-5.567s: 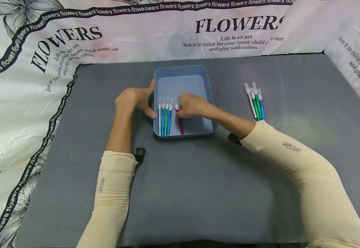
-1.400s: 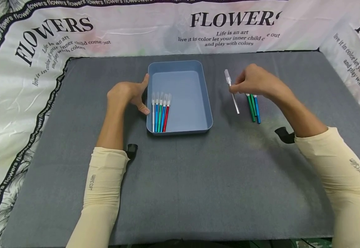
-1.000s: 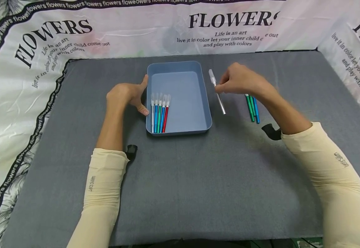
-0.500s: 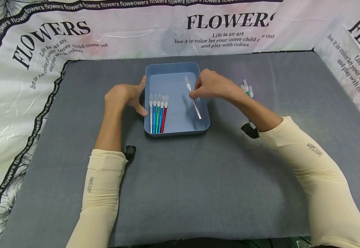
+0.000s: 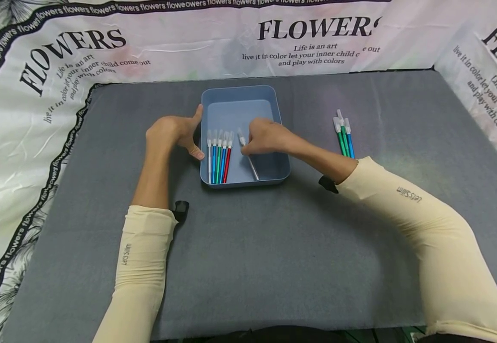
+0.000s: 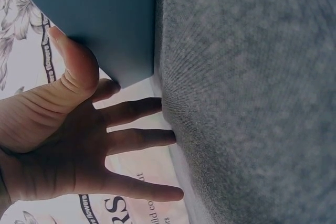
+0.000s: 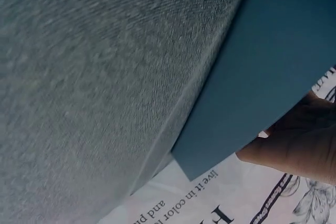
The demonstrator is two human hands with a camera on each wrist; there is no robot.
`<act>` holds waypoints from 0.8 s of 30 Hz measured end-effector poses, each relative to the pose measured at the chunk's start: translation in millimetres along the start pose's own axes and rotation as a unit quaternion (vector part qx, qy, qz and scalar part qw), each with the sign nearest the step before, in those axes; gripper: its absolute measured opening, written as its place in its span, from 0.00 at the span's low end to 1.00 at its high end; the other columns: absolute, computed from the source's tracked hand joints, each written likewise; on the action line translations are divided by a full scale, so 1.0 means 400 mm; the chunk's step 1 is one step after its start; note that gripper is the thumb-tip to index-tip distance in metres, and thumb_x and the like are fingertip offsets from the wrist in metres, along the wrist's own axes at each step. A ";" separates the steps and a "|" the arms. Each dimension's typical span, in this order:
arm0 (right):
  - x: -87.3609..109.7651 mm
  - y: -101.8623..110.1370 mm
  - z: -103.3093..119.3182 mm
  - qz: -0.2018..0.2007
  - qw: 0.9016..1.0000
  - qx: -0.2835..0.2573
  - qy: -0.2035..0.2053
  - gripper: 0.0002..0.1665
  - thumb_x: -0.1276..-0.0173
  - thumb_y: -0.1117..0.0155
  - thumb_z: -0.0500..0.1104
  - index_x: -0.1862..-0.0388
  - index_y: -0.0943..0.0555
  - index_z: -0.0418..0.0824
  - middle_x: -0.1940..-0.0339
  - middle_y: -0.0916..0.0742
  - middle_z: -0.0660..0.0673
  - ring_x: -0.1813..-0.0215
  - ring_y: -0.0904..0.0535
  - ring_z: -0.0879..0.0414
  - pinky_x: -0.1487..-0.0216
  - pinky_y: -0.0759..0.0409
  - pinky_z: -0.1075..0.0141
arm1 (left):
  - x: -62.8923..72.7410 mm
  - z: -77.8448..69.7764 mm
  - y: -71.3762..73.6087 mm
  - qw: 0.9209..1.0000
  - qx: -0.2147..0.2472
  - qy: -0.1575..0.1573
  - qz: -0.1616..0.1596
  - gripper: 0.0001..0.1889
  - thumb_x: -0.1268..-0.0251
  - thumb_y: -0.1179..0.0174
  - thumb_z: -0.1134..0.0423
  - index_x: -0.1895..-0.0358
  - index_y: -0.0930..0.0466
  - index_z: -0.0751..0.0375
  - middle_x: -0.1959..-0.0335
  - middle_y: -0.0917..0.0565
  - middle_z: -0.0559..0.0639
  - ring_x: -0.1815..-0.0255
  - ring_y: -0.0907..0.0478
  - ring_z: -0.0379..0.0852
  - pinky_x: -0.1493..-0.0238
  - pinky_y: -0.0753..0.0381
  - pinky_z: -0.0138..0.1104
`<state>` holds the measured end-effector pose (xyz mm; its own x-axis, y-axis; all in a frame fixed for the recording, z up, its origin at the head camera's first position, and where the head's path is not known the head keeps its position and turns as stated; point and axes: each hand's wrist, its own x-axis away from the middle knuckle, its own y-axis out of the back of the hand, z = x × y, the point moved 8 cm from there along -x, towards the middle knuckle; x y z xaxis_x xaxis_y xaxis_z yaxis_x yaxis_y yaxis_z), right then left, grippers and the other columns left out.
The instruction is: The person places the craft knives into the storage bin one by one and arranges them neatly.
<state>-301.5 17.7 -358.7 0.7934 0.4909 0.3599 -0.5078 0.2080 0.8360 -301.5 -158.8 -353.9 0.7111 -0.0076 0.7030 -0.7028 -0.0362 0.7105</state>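
Observation:
A blue tray (image 5: 242,112) stands toward the back of the grey table. In its front left part several capped pens lie side by side, with a red pen (image 5: 227,164) at the right end of the row. My right hand (image 5: 267,136) reaches into the tray and pinches a silver pen (image 5: 253,167) with a clear cap, tilted, just right of the red one. The right wrist view shows part of this hand behind the tray wall; the pen is hidden there. My left hand (image 5: 173,132) rests against the tray's left side, its fingers spread straight in the left wrist view.
On the table right of the tray lie two green pens (image 5: 341,137) and a blue pen (image 5: 349,143), partly behind my right forearm. A white printed sheet (image 5: 214,52) with flower lettering runs along the back and left of the grey cloth (image 5: 248,267).
The red pen, earlier in my right hand, now lies in the row. My right hand has carried the silver pen left from the right-hand group into the tray. The left hand keeps its place.

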 end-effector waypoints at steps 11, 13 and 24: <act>-0.024 -0.026 0.018 0.015 1.000 0.013 -0.023 0.31 0.29 0.33 0.49 0.87 0.38 0.47 0.86 0.41 0.53 0.80 0.49 0.62 0.77 0.46 0.68 | 0.001 0.001 0.003 1.000 0.006 0.004 -0.002 0.74 0.39 0.28 0.39 0.21 0.94 0.40 0.13 0.69 0.66 0.12 0.57 0.67 0.19 0.44 0.62; -0.026 -0.027 0.022 0.017 0.999 0.013 -0.024 0.31 0.29 0.33 0.49 0.87 0.38 0.47 0.86 0.41 0.53 0.80 0.48 0.62 0.77 0.46 0.68 | 0.002 0.002 0.004 1.000 0.010 0.006 -0.004 0.74 0.40 0.28 0.39 0.21 0.94 0.39 0.13 0.69 0.65 0.13 0.56 0.66 0.20 0.43 0.62; -0.031 -0.036 0.047 0.027 1.000 0.006 -0.014 0.17 0.27 0.32 0.49 0.73 0.17 0.41 0.80 0.25 0.52 0.75 0.34 0.60 0.73 0.37 0.68 | 0.000 0.005 0.002 1.000 0.011 0.003 -0.009 0.72 0.38 0.28 0.39 0.20 0.92 0.39 0.13 0.68 0.65 0.13 0.55 0.67 0.20 0.43 0.63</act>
<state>-297.7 -7.1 -367.4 0.7742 0.4774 0.4155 -0.5461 0.1721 0.8198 -302.0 -160.9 -353.3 0.7233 -0.0001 0.6905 -0.6893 -0.0579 0.7221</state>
